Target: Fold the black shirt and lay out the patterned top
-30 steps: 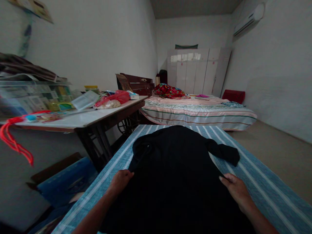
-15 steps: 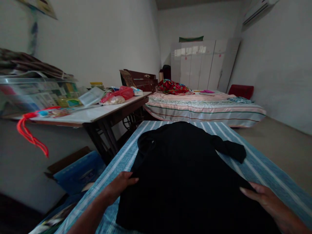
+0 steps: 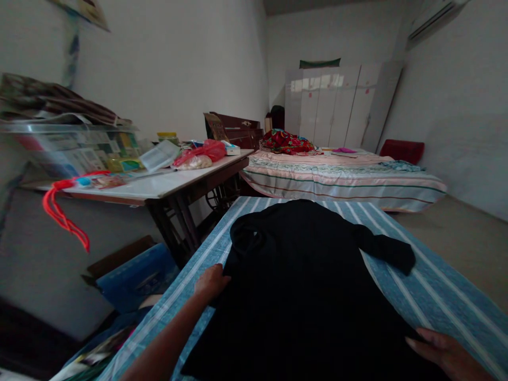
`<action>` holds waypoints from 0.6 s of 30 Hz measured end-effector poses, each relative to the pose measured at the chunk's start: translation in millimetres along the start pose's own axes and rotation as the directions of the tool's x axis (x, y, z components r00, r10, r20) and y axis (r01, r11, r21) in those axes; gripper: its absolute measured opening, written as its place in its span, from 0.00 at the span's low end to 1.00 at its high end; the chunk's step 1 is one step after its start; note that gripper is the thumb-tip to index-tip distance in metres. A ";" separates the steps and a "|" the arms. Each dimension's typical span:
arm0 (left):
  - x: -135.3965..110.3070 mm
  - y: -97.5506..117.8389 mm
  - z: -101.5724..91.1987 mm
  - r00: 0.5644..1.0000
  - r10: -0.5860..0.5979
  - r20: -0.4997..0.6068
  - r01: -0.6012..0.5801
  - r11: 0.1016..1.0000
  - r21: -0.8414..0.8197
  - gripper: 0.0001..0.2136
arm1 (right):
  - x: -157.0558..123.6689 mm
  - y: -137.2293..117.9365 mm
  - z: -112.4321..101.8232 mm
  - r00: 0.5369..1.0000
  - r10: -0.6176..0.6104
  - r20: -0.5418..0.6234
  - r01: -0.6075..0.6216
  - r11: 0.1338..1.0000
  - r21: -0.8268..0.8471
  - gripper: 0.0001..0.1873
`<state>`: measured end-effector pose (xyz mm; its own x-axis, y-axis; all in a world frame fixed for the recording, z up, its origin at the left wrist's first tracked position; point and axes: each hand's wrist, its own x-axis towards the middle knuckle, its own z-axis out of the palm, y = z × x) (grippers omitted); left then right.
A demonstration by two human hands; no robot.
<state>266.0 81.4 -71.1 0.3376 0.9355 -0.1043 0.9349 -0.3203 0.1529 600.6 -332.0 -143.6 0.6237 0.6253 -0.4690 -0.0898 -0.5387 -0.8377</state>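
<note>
A black short-sleeved shirt (image 3: pixel 309 286) lies spread over a blue striped cloth (image 3: pixel 400 280), its collar end away from me. Its right sleeve (image 3: pixel 391 251) sticks out to the side, while the left sleeve (image 3: pixel 246 235) is bunched against the body of the shirt. My left hand (image 3: pixel 213 281) is closed on the shirt's left edge just below that sleeve. Lower down on the opposite edge, my right hand (image 3: pixel 436 346) pinches the fabric between thumb and fingers. The shirt's near end runs out of the picture at the bottom.
To the left stands a table (image 3: pixel 159 185) bearing a clear plastic box (image 3: pixel 87 148), a red bag (image 3: pixel 210 152) and a hanging red cord (image 3: pixel 65 219). Below it is a blue box (image 3: pixel 138 278). Farther off are a bed (image 3: pixel 337 180) and a white wardrobe (image 3: pixel 329 106).
My left hand has moved up the shirt's left edge, toward the sleeve. My right hand is slightly lower in view, still on the right edge. The view has shifted a little to the left.
</note>
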 end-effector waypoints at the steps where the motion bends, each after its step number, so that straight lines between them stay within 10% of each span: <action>1: 4.6 0.6 -3.5 1.000 0.007 0.002 -0.007 1.000 0.005 0.06 | 2.0 3.3 -0.7 0.999 -0.006 -0.036 0.006 1.000 -0.007 0.25; 10: 48.6 -3.8 -89.6 0.943 -0.159 -0.292 0.190 0.979 0.080 0.18 | 6.2 13.6 -1.8 0.998 -0.058 -0.026 0.058 0.998 0.011 0.24; 18: 29.1 33.9 -11.5 0.976 0.216 -0.036 -0.209 0.969 0.131 0.16 | 2.9 6.2 -1.7 0.999 0.002 -0.047 -0.002 1.000 -0.004 0.24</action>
<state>306.2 99.5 -57.7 0.5271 0.8491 -0.0337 0.8496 -0.5258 0.0415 603.2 -334.5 -149.7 0.6591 0.5972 -0.4572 -0.0879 -0.5425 -0.8354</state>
